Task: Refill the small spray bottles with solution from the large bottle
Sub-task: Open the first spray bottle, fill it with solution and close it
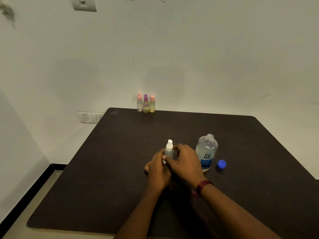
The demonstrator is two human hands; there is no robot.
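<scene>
Both forearms (229,207) reach in from the bottom edge and meet at mid-tabletop (103,169), the right one wearing a red wristband (202,186). My left hand (158,167) is wrapped round the lower body of a small spray bottle (168,151), which stands upright on the tabletop. I read that grip as an anchor, so the bottle cannot spin or tip. My right hand (185,160) curls round the bottle from the other side, fingers up near the shoulder just under the white sprayer (169,144). That is where I would want them for twisting the top. The sprayer is on; whether it is going on or coming off I cannot tell.

Just to the right stands the large bottle (207,152), upright, neck open, partly full. Its blue cap (221,164) lies beside it, apart from the base, likely parked there so pouring needs no more unscrewing. Keeping it this near makes for a short reach, but an elbow could knock an uncapped bottle.

Three bottles (145,104) with pink and purple tops stand touching in a row at the far edge against the wall, well away from the work.
</scene>
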